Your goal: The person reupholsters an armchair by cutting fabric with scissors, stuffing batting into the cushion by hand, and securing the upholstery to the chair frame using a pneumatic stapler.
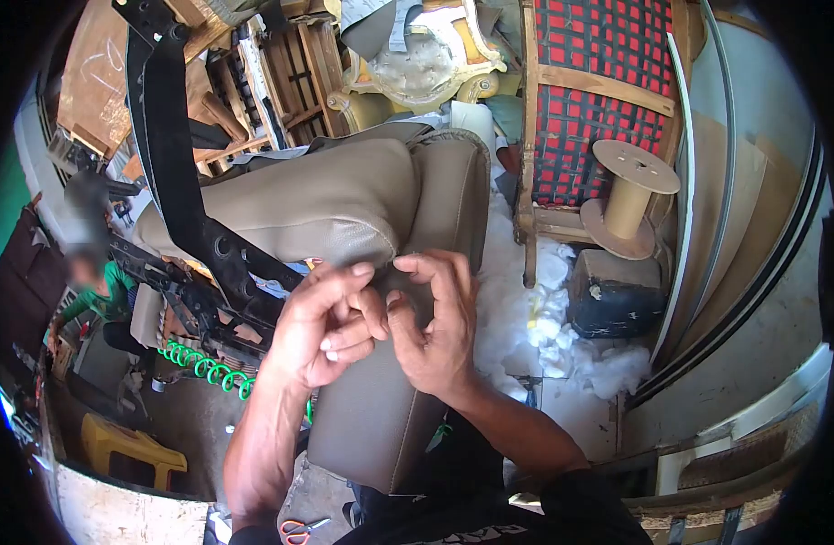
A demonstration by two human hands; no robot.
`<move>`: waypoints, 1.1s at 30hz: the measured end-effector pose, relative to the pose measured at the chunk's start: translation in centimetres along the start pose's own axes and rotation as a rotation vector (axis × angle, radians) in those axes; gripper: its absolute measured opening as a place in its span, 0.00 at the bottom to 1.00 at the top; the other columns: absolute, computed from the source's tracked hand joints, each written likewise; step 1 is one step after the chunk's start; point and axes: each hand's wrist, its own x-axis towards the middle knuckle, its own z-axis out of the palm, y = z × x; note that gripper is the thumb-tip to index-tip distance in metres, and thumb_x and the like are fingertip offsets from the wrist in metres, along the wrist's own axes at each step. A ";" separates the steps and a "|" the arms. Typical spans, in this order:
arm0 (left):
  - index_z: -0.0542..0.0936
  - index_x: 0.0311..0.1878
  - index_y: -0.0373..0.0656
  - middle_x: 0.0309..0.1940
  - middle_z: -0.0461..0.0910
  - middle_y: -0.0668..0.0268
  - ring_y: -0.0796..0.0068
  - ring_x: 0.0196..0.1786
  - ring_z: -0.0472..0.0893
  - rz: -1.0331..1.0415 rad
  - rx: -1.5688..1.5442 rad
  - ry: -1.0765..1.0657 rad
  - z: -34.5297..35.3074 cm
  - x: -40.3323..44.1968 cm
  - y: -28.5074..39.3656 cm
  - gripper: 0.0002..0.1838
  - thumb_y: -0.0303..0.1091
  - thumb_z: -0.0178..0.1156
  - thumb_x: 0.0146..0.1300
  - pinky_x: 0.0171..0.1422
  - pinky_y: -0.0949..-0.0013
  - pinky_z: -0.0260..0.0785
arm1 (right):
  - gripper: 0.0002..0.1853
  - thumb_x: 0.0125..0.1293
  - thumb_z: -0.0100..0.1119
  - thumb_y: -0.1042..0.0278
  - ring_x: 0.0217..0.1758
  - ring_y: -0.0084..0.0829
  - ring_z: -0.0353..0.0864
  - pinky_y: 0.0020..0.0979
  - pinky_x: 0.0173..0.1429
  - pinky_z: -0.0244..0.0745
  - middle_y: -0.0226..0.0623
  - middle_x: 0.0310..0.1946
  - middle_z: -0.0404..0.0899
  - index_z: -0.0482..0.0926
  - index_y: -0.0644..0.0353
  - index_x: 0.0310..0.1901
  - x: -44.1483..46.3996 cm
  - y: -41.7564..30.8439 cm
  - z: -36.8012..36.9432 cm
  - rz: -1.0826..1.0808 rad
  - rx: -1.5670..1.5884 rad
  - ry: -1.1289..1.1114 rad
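Note:
My left hand [324, 327] is raised over a taupe upholstered seat piece [362, 427], its fingers curled in. Close beside it, my right hand [435, 318] has its thumb and fingers bent toward the left fingertips. Both hands look pinched; whatever lies between the fingers, if anything, is too small to make out. Just beyond the hands is a taupe padded cushion [299, 200] with stitched seams. It meets an upright padded section [444, 191] on the right. A black metal bracket [176, 163] stands at the left of the cushion.
Orange-handled scissors [295, 532] lie low in front. A green coiled hose [208, 368] hangs left, near a yellow stool [131, 451] and a person in green [108, 291]. White stuffing [553, 327], a large spool [630, 195] and a red-backed webbed frame [603, 100] are right.

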 end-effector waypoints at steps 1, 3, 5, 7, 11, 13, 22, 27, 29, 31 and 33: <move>0.82 0.38 0.42 0.18 0.78 0.61 0.86 0.10 0.56 0.003 -0.005 0.002 0.4 -0.6 -0.4 0.17 0.42 0.51 0.78 0.13 0.80 0.48 | 0.19 0.60 0.61 0.73 0.54 0.40 0.76 0.43 0.60 0.63 0.42 0.50 0.76 0.77 0.58 0.54 0.0 0.0 -0.1 0.010 0.014 -0.011; 0.82 0.44 0.41 0.23 0.82 0.61 0.86 0.10 0.57 0.242 -0.163 0.355 1.2 -1.4 -1.3 0.12 0.37 0.53 0.78 0.12 0.79 0.48 | 0.19 0.60 0.61 0.74 0.54 0.41 0.76 0.43 0.60 0.63 0.42 0.50 0.76 0.77 0.59 0.54 -0.3 0.2 -0.4 -0.004 0.019 -0.028; 0.82 0.52 0.41 0.26 0.84 0.63 0.87 0.10 0.58 0.306 -0.235 0.296 0.4 -1.7 -1.5 0.09 0.33 0.56 0.77 0.12 0.79 0.49 | 0.19 0.60 0.62 0.74 0.54 0.41 0.76 0.43 0.61 0.64 0.43 0.50 0.76 0.77 0.59 0.54 0.1 0.3 -0.4 -0.026 0.026 -0.035; 0.83 0.52 0.42 0.25 0.83 0.64 0.88 0.11 0.60 0.336 0.009 0.470 1.1 -1.6 -1.5 0.08 0.31 0.60 0.74 0.13 0.79 0.48 | 0.21 0.59 0.62 0.76 0.54 0.43 0.76 0.44 0.60 0.65 0.43 0.50 0.76 0.77 0.61 0.56 0.1 0.1 -0.4 -0.062 0.003 -0.008; 0.85 0.45 0.38 0.20 0.76 0.75 0.86 0.16 0.62 0.649 0.933 0.586 -2.1 0.8 -3.3 0.08 0.33 0.69 0.68 0.20 0.74 0.54 | 0.33 0.60 0.70 0.70 0.68 0.53 0.69 0.49 0.71 0.63 0.51 0.66 0.67 0.74 0.51 0.69 3.4 -0.4 -1.3 -0.390 -0.268 -0.147; 0.84 0.42 0.34 0.18 0.78 0.69 0.81 0.20 0.67 0.530 1.023 0.747 -0.3 0.8 -2.8 0.11 0.34 0.70 0.67 0.26 0.69 0.63 | 0.35 0.59 0.71 0.69 0.72 0.56 0.64 0.50 0.74 0.61 0.52 0.70 0.62 0.73 0.47 0.70 5.4 0.0 -1.4 -0.407 -0.260 -0.239; 0.82 0.48 0.35 0.40 0.82 0.46 0.42 0.36 0.86 0.618 1.689 0.955 0.8 0.4 -3.1 0.11 0.33 0.63 0.69 0.38 0.47 0.79 | 0.40 0.57 0.75 0.63 0.78 0.55 0.60 0.54 0.76 0.61 0.48 0.75 0.61 0.71 0.43 0.73 7.3 0.4 -0.7 -0.426 -0.300 -0.432; 0.81 0.45 0.36 0.41 0.80 0.49 0.42 0.35 0.86 0.607 1.734 1.025 1.1 0.0 -3.1 0.10 0.33 0.61 0.70 0.37 0.47 0.80 | 0.41 0.55 0.76 0.61 0.80 0.53 0.59 0.54 0.78 0.60 0.45 0.76 0.61 0.71 0.45 0.72 8.6 -0.6 -0.7 -0.491 -0.369 -0.468; 0.81 0.44 0.36 0.40 0.80 0.50 0.43 0.35 0.86 0.605 1.731 1.044 0.8 -0.1 -3.3 0.08 0.32 0.61 0.69 0.37 0.47 0.80 | 0.44 0.53 0.77 0.62 0.81 0.51 0.57 0.60 0.78 0.59 0.43 0.77 0.60 0.69 0.43 0.74 9.3 -1.0 -0.8 -0.553 -0.427 -0.596; 0.79 0.43 0.37 0.40 0.81 0.52 0.43 0.33 0.86 0.626 1.749 1.035 0.2 0.2 -3.3 0.06 0.28 0.61 0.67 0.36 0.48 0.80 | 0.48 0.51 0.78 0.63 0.82 0.50 0.55 0.63 0.77 0.59 0.40 0.78 0.59 0.66 0.41 0.75 9.7 -1.2 -0.9 -0.563 -0.441 -0.664; 0.79 0.43 0.38 0.40 0.81 0.53 0.44 0.33 0.86 0.656 1.738 1.038 -0.2 0.1 -3.5 0.06 0.27 0.61 0.66 0.35 0.48 0.80 | 0.50 0.49 0.79 0.65 0.82 0.50 0.56 0.62 0.77 0.60 0.40 0.77 0.59 0.65 0.42 0.75 9.6 -1.3 -0.8 -0.601 -0.501 -0.676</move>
